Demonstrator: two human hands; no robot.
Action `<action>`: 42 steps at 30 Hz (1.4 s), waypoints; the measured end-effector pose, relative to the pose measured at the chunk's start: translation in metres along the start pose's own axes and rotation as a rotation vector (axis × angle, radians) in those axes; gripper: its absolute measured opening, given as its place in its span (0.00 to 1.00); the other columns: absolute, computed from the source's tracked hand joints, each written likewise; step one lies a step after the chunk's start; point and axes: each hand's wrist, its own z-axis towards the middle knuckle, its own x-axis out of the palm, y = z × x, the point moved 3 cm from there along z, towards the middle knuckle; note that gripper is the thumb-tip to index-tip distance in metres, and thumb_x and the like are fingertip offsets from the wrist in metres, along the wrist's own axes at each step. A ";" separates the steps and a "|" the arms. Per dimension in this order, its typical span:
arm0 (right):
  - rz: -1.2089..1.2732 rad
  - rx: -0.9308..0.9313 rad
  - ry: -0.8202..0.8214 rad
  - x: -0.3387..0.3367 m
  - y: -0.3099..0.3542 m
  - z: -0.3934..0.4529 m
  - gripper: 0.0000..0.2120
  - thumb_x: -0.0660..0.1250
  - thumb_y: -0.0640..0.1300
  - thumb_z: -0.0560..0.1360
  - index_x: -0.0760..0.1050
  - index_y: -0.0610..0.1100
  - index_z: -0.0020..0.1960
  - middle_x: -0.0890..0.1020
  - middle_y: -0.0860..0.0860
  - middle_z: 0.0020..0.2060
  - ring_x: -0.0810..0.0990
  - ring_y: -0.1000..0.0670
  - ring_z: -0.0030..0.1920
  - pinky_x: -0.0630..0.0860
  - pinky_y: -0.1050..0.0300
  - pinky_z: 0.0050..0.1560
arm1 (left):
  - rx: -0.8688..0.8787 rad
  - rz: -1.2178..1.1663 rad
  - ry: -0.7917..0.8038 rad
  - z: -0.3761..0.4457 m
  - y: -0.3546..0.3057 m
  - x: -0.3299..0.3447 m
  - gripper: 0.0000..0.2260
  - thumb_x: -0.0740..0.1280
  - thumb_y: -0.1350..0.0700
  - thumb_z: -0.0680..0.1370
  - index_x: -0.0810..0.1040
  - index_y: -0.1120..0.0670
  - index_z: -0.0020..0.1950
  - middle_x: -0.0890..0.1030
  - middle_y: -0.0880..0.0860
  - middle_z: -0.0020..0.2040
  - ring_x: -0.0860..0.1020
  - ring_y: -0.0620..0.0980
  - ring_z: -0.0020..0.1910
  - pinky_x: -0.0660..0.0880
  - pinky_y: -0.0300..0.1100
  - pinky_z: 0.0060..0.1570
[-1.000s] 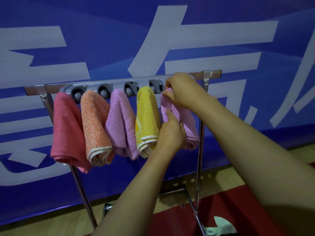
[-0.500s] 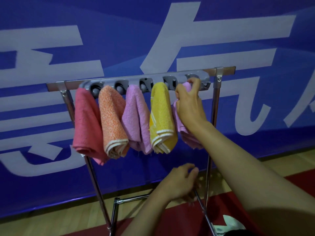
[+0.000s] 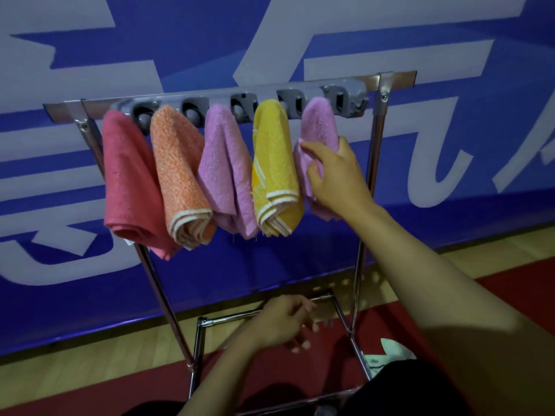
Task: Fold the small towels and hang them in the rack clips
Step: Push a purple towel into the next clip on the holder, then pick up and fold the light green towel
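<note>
A grey clip bar [image 3: 356, 94] runs along the top rail of a chrome rack. Several folded small towels hang from it in a row: a pink-red towel [image 3: 129, 175], an orange towel [image 3: 180, 169], a lilac towel [image 3: 225, 163], a yellow towel [image 3: 274, 157] and a second lilac towel [image 3: 318, 124] at the right end. My right hand [image 3: 336, 172] lies on the front of that right-end towel, below its clip, fingers spread. My left hand [image 3: 282, 322] hangs low in front of the rack's bottom bar, fingers loose and holding nothing.
A blue banner [image 3: 450, 175] with large white characters stands right behind the rack. The rack's chrome legs [image 3: 159, 283] and lower crossbar [image 3: 228, 318] stand on a wooden floor with a red mat [image 3: 525, 289]. A pale cloth [image 3: 396, 352] lies on the mat at lower right.
My right hand has slid down from the clip to the middle of the right-end lilac towel. My left hand let go of that towel and dropped low. The view has moved closer.
</note>
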 end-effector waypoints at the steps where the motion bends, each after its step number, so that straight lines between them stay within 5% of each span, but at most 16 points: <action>1: -0.006 -0.012 0.010 -0.001 0.000 -0.004 0.21 0.62 0.45 0.79 0.73 0.55 0.72 0.70 0.43 0.61 0.72 0.38 0.61 0.76 0.45 0.59 | -0.002 0.000 0.000 0.000 0.001 -0.001 0.13 0.56 0.55 0.88 0.74 0.59 0.67 0.84 0.54 0.48 0.83 0.53 0.35 0.80 0.40 0.30; 5: -0.027 -0.051 0.041 0.001 -0.010 -0.034 0.20 0.62 0.46 0.79 0.73 0.56 0.70 0.69 0.43 0.62 0.72 0.38 0.59 0.76 0.41 0.59 | -0.018 -0.014 0.004 0.005 0.011 0.002 0.12 0.56 0.57 0.88 0.75 0.60 0.67 0.84 0.54 0.47 0.83 0.51 0.34 0.79 0.39 0.29; 11: 0.097 -0.013 0.191 0.014 -0.059 -0.098 0.17 0.65 0.44 0.80 0.81 0.60 0.64 0.60 0.48 0.76 0.67 0.43 0.73 0.68 0.45 0.74 | -0.038 -0.010 0.031 0.023 0.029 0.013 0.12 0.56 0.56 0.88 0.76 0.59 0.64 0.84 0.52 0.48 0.83 0.48 0.34 0.80 0.39 0.31; 15: 0.196 0.146 0.407 0.030 -0.114 -0.149 0.18 0.64 0.38 0.80 0.85 0.58 0.55 0.59 0.52 0.79 0.64 0.52 0.75 0.66 0.57 0.72 | -0.056 -0.006 0.064 0.043 0.043 0.028 0.11 0.56 0.56 0.88 0.77 0.56 0.61 0.85 0.53 0.49 0.84 0.48 0.36 0.80 0.39 0.32; 18: 0.155 0.281 0.448 0.054 -0.166 -0.184 0.17 0.64 0.36 0.79 0.86 0.55 0.52 0.69 0.47 0.72 0.74 0.51 0.69 0.69 0.61 0.68 | -0.087 0.012 0.086 0.066 0.057 0.044 0.10 0.57 0.55 0.88 0.78 0.52 0.57 0.87 0.54 0.51 0.86 0.49 0.38 0.81 0.39 0.33; 21: 0.169 0.407 0.469 0.083 -0.215 -0.225 0.14 0.65 0.32 0.78 0.87 0.45 0.50 0.76 0.44 0.61 0.82 0.48 0.53 0.73 0.70 0.54 | -0.124 0.029 0.128 0.096 0.076 0.065 0.11 0.57 0.56 0.88 0.78 0.48 0.54 0.86 0.53 0.49 0.85 0.48 0.37 0.81 0.39 0.34; 25: 0.186 0.364 0.538 0.117 -0.266 -0.275 0.15 0.60 0.35 0.73 0.87 0.38 0.45 0.84 0.41 0.40 0.81 0.51 0.39 0.72 0.62 0.43 | -0.176 0.041 0.190 0.140 0.109 0.095 0.11 0.57 0.57 0.88 0.78 0.48 0.52 0.86 0.50 0.45 0.84 0.46 0.34 0.81 0.40 0.34; 27: 0.196 0.405 0.544 0.133 -0.291 -0.302 0.16 0.59 0.39 0.74 0.86 0.39 0.45 0.86 0.44 0.40 0.79 0.55 0.36 0.71 0.65 0.39 | -0.195 0.059 0.228 0.161 0.124 0.110 0.11 0.57 0.56 0.88 0.78 0.47 0.53 0.86 0.49 0.45 0.85 0.46 0.35 0.81 0.40 0.33; 29: 0.161 0.572 0.579 0.147 -0.316 -0.325 0.12 0.63 0.38 0.75 0.86 0.42 0.48 0.86 0.48 0.44 0.79 0.59 0.39 0.72 0.67 0.41 | -0.200 0.101 0.256 0.182 0.141 0.122 0.11 0.58 0.55 0.88 0.79 0.47 0.52 0.87 0.47 0.45 0.85 0.47 0.37 0.80 0.41 0.33; 32: 0.158 0.824 0.692 0.174 -0.347 -0.362 0.14 0.62 0.42 0.73 0.85 0.37 0.47 0.87 0.42 0.44 0.84 0.45 0.46 0.78 0.51 0.50 | -0.172 0.146 0.266 0.210 0.161 0.137 0.11 0.60 0.54 0.87 0.81 0.46 0.53 0.87 0.46 0.44 0.85 0.53 0.39 0.80 0.43 0.36; 34: 0.088 0.937 0.751 0.186 -0.361 -0.388 0.19 0.60 0.49 0.72 0.84 0.39 0.50 0.85 0.39 0.53 0.83 0.40 0.53 0.78 0.47 0.56 | -0.166 0.126 0.272 0.223 0.170 0.148 0.11 0.60 0.56 0.87 0.81 0.49 0.54 0.86 0.47 0.43 0.85 0.46 0.36 0.79 0.39 0.34; 37: -0.097 1.174 0.970 0.204 -0.376 -0.436 0.19 0.62 0.50 0.80 0.76 0.50 0.69 0.67 0.40 0.74 0.66 0.35 0.73 0.67 0.44 0.71 | -0.195 0.114 0.291 0.234 0.184 0.163 0.11 0.60 0.57 0.87 0.82 0.51 0.54 0.87 0.49 0.43 0.85 0.46 0.36 0.77 0.36 0.30; 42: -0.148 1.355 1.058 0.232 -0.398 -0.489 0.23 0.62 0.58 0.80 0.67 0.57 0.75 0.51 0.40 0.79 0.51 0.32 0.77 0.56 0.40 0.76 | -0.167 0.142 0.298 0.244 0.200 0.170 0.11 0.61 0.58 0.86 0.84 0.55 0.56 0.88 0.50 0.43 0.87 0.56 0.39 0.81 0.40 0.34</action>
